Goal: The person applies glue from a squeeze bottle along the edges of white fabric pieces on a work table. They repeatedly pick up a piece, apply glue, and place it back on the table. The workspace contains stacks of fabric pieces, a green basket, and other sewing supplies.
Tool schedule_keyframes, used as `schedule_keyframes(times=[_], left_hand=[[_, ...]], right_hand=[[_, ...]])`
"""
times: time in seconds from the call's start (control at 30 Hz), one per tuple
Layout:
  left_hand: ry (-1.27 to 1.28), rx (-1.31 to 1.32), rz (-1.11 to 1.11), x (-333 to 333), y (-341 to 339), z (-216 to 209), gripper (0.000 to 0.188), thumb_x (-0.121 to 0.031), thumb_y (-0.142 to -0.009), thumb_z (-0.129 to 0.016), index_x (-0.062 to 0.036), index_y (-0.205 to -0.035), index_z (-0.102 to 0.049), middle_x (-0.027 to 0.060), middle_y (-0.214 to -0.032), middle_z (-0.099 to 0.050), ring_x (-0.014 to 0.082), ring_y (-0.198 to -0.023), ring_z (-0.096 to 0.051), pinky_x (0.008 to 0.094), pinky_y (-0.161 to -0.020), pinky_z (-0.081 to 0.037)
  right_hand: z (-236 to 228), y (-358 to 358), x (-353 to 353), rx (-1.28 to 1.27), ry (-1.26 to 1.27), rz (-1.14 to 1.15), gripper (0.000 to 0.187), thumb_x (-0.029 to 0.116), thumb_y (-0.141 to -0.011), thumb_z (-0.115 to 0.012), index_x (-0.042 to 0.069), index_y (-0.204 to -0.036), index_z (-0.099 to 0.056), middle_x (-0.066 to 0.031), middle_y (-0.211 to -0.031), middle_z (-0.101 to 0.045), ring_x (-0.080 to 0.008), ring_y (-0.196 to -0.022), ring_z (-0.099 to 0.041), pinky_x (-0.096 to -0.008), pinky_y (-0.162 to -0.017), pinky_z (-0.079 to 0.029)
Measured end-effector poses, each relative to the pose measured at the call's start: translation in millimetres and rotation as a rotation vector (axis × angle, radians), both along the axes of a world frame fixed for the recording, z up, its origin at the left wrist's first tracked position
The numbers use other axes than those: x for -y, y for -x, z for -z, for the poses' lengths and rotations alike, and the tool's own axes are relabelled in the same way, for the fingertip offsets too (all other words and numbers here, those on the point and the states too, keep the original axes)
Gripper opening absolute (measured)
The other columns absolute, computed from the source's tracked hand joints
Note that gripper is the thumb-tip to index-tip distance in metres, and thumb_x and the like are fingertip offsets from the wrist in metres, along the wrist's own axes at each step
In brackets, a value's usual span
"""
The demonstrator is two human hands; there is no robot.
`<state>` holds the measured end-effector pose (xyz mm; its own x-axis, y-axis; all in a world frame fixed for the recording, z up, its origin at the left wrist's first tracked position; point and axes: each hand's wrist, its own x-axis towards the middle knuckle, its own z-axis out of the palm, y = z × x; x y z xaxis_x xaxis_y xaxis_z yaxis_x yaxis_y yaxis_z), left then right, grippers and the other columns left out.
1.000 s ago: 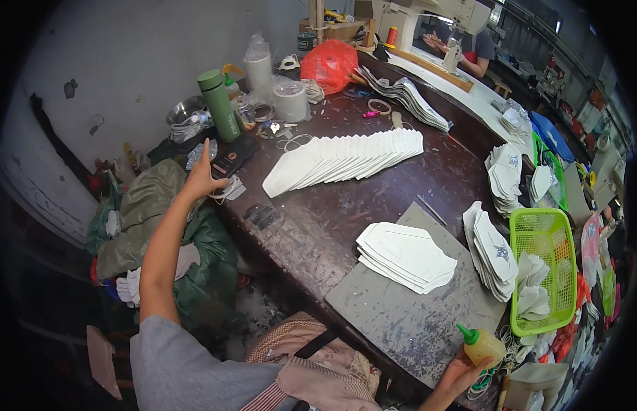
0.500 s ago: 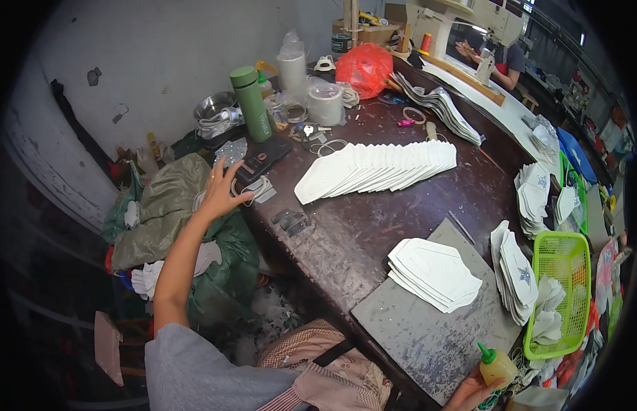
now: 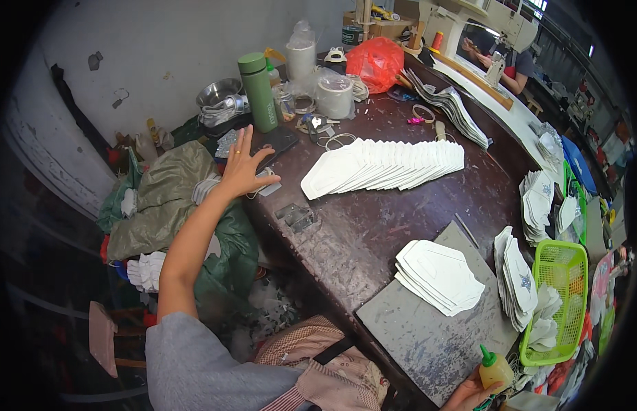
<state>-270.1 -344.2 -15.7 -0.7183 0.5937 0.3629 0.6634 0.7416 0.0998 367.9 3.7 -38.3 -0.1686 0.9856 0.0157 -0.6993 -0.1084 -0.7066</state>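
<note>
My left hand (image 3: 243,170) reaches over the table's left corner with fingers spread and nothing in them. Beneath and beside it lies a dark flat object like a phone (image 3: 283,141), partly hidden by the hand. A pale cord loop and a small grey piece (image 3: 270,189) are near the thumb. At the lower right edge my right hand (image 3: 462,394), partly cut off, is closed around a squeeze bottle (image 3: 496,374) with a green nozzle and yellowish contents. Near it, several white cut pieces (image 3: 439,274) lie stacked on a grey board (image 3: 400,340).
A fanned row of white pieces (image 3: 387,166) crosses the dark table (image 3: 346,253). A green flask (image 3: 258,96), thread cones (image 3: 334,96) and a red bag (image 3: 374,65) stand behind. Right are a green basket (image 3: 584,291) and more stacks (image 3: 516,281). A person (image 3: 520,68) sits beyond.
The view has shifted slightly. My left hand has moved farther over the table corner and now covers more of the dark flat object. My right hand still holds the squeeze bottle.
</note>
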Motion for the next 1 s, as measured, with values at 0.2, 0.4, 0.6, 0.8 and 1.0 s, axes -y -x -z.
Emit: schedule_keyframes(times=[0.2, 0.4, 0.6, 0.8, 1.0], left_hand=[[0.033, 0.061, -0.031, 2.1, -4.6, -6.2, 0.074, -0.061, -0.071, -0.075, -0.0215, -0.132, -0.059, 0.0260, -0.161, -0.005, 0.0454, -0.149, -0.004, 0.0615, -0.114, -0.016], [-0.114, 0.009, 0.031, -11.9, -25.0, -23.3, 0.082, -0.058, -0.071, -0.076, -0.0159, -0.137, -0.050, 0.0267, -0.160, -0.010, 0.0462, -0.147, -0.009, 0.0583, -0.115, -0.019], [-0.199, 0.199, 0.537, -123.1, -150.9, -33.7, 0.071, -0.039, -0.073, -0.082, -0.0086, -0.131, -0.054, 0.0271, -0.154, -0.027, 0.0445, -0.143, -0.026, 0.0492, -0.115, -0.027], [-0.345, 0.209, 0.915, -211.0, -214.4, -37.2, 0.039, -0.024, -0.085, -0.073, -0.0066, -0.118, -0.063, 0.0197, -0.144, -0.044, 0.0398, -0.134, -0.042, 0.0459, -0.108, -0.038], [-0.197, 0.275, 1.207, -286.7, -256.8, -29.6, 0.036, -0.025, -0.089, -0.067, -0.0030, -0.117, -0.063, 0.0172, -0.133, -0.054, 0.0334, -0.125, -0.050, 0.0447, -0.103, -0.042]], right_hand=[[-3.4, 2.6, 2.9, 0.010, -0.007, -0.005, 0.064, 0.037, -0.089, -0.070, 0.000, -0.135, -0.049, -0.0146, -0.135, -0.055, -0.0334, -0.125, -0.051, -0.0480, -0.109, -0.039], [8.5, -7.1, -6.9, 0.051, 0.027, 0.107, 0.063, 0.037, -0.094, -0.063, -0.002, -0.138, -0.043, -0.0166, -0.138, -0.052, -0.0301, -0.125, -0.052, -0.0419, -0.107, -0.044], [21.2, -19.6, -11.8, -0.003, 0.050, 0.087, 0.062, 0.036, -0.096, -0.061, -0.003, -0.140, -0.039, -0.0174, -0.141, -0.048, -0.0290, -0.128, -0.050, -0.0399, -0.109, -0.044], [18.6, -16.5, -2.9, -0.064, 0.049, 0.093, 0.060, 0.036, -0.094, -0.064, 0.004, -0.140, -0.042, -0.0150, -0.141, -0.049, -0.0289, -0.128, -0.049, -0.0427, -0.110, -0.043], [3.7, -0.1, 6.1, -0.055, 0.096, 0.095, 0.062, 0.039, -0.092, -0.065, 0.007, -0.140, -0.043, -0.0141, -0.138, -0.052, -0.0303, -0.124, -0.054, -0.0465, -0.101, -0.051]])
